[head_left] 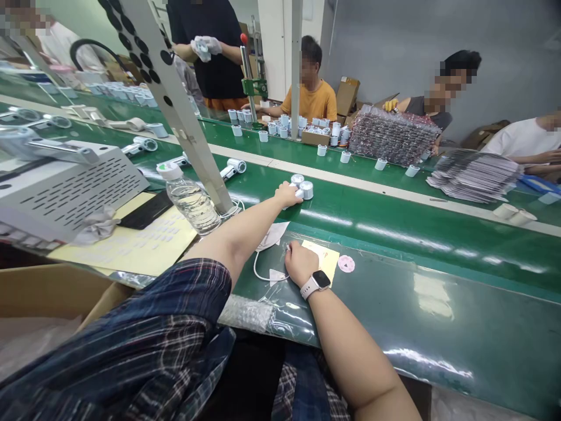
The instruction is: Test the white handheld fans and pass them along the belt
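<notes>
My left hand reaches forward over the green surface. Its fingers are closed around a small white cylindrical part, mostly covered by the hand. Two similar round parts with clear-looking tops stand right beside it. Nearer to me, my right hand, below a wristwatch, rests closed at the bench edge by a yellow paper. A small pale bit shows at its fingertips, too little to name. A thin white cable loops on the bench to the left of this hand.
A water bottle and a slanted metal post stand to the left, near a vented metal box. White cylinder-headed parts lie along the green conveyor. Co-workers sit or stand opposite, near a bubble-wrap stack.
</notes>
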`<action>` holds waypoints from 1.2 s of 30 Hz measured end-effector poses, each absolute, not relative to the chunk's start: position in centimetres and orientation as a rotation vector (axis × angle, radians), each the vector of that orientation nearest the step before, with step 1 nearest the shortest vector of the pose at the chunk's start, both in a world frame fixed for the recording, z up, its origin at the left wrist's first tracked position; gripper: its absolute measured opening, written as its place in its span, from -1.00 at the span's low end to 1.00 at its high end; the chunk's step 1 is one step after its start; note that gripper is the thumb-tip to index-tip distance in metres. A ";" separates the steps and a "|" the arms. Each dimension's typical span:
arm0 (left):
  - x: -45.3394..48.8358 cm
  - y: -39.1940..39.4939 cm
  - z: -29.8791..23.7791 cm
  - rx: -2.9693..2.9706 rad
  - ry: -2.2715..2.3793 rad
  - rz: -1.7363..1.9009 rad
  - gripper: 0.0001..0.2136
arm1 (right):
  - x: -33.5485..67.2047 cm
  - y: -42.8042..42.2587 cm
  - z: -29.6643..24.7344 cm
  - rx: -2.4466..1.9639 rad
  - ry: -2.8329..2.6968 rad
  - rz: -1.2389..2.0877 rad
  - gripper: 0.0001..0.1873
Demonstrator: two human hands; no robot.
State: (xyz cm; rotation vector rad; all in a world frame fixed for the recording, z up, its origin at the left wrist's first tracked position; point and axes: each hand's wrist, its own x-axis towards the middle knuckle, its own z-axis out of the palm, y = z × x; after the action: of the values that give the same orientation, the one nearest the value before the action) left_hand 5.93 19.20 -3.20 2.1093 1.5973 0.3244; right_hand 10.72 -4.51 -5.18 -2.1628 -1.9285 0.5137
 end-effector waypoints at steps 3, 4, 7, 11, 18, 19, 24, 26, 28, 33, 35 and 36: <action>5.8 17.1 -2.9 2.022 1.436 0.475 -0.55 | 11.0 -4.6 -4.9 -2.150 -1.871 0.535 -0.76; 5.7 16.1 -2.7 1.978 1.366 0.521 -0.56 | 11.1 -4.6 -4.8 -2.144 -1.848 0.540 -0.76; 4.5 12.6 -1.8 1.838 1.171 0.651 -0.54 | 11.4 -4.6 -5.0 -2.116 -1.790 0.561 -0.76; 0.7 7.3 0.9 1.326 0.648 0.900 -0.49 | 11.7 -4.7 -5.7 -2.041 -1.726 0.605 -0.79; -4.7 2.5 2.4 0.903 0.276 1.230 -0.56 | 12.2 -5.2 -7.2 -1.802 -1.593 0.656 -0.86; -4.9 2.7 1.7 0.879 0.286 1.251 -0.55 | 12.3 -5.2 -7.4 -1.767 -1.571 0.662 -0.87; -4.4 3.9 -1.3 0.684 0.386 1.122 -0.60 | 12.5 -5.6 -7.5 -1.599 -1.515 0.804 -0.80; -3.8 4.0 -1.7 0.640 0.391 1.073 -0.60 | 12.4 -6.0 -7.2 -1.539 -1.495 0.898 -0.71; -3.2 3.9 -1.9 0.613 0.375 1.050 -0.52 | 12.2 -6.4 -6.7 -1.467 -1.444 1.010 -0.65; -2.2 3.9 -2.3 0.557 0.338 1.033 -0.34 | 11.6 -6.9 -5.3 -1.330 -1.338 1.115 -0.62; -2.0 3.9 -2.4 0.546 0.340 1.055 -0.33 | 11.1 -7.0 -5.0 -1.282 -1.308 1.141 -0.61; -2.0 3.8 -2.3 0.552 0.336 1.072 -0.33 | 10.8 -7.1 -4.9 -1.254 -1.290 1.163 -0.62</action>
State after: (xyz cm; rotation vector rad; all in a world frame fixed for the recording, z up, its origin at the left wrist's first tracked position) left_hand -1.96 3.78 -2.33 0.5516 0.3361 1.0716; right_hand 10.77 -7.13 -4.95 -1.2539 -1.2904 1.1629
